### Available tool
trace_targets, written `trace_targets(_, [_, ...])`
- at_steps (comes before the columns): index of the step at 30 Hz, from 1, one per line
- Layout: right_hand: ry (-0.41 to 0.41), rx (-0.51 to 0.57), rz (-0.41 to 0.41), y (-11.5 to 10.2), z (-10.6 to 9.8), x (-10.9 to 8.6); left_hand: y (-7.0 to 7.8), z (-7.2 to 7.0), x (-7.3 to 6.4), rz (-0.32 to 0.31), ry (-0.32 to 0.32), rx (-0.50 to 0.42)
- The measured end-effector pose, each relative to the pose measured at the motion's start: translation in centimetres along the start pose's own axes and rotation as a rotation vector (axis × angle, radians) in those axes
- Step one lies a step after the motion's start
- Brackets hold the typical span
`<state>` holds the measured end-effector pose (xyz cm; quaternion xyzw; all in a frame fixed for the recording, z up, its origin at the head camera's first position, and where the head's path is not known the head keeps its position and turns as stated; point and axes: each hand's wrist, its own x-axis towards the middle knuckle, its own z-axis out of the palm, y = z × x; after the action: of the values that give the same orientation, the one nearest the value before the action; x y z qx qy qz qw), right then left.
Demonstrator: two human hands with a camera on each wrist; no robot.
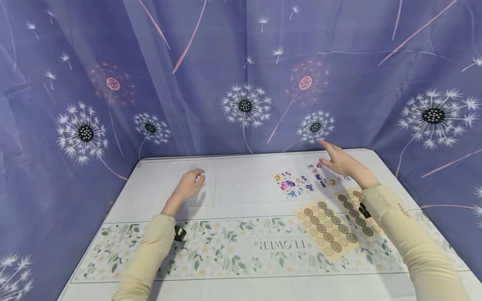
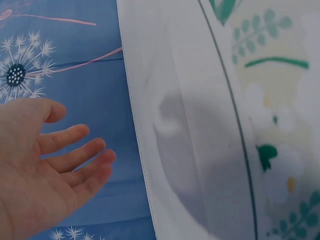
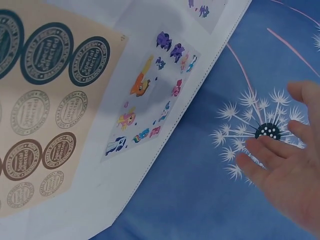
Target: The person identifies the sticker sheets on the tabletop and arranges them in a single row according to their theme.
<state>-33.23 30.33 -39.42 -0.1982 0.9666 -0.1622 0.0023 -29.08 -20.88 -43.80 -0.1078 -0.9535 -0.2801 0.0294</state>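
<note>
My left hand (image 1: 189,184) hovers over the white part of the table at the left, fingers loosely bent, holding nothing. In the left wrist view that hand (image 2: 65,165) shows its palm and relaxed fingers. Over the back right of the table my right hand (image 1: 340,161) reaches out with fingers spread and nothing in them; the right wrist view shows the hand (image 3: 285,155) likewise. Below it lie two clear sheets of colourful pony stickers, the right sticker sheet (image 1: 333,182) partly covered by the hand and the left sticker sheet (image 1: 295,184) beside it.
Nearer the front lie two tan sheets of round label stickers, one label sheet (image 1: 327,230) in full view, the other label sheet (image 1: 354,211) partly under my right forearm. A flowered band (image 1: 211,246) crosses the white tablecloth (image 1: 241,179). A purple dandelion curtain (image 1: 211,50) hangs behind.
</note>
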Motion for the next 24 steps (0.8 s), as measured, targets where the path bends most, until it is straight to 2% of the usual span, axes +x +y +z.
trace_targets(8, [-0.01,0.007,0.001,-0.3,0.3,0.1,0.3,0.5,0.5,0.001,0.013,-0.033])
trace_targets(17, [-0.008,0.035,0.003,-0.3,0.4,0.2,1.1,1.4,0.7,0.007,0.0,-0.098])
trace_targets(24, [0.001,0.049,0.004,-0.1,0.6,0.2,1.4,1.7,1.0,0.003,-0.005,-0.115])
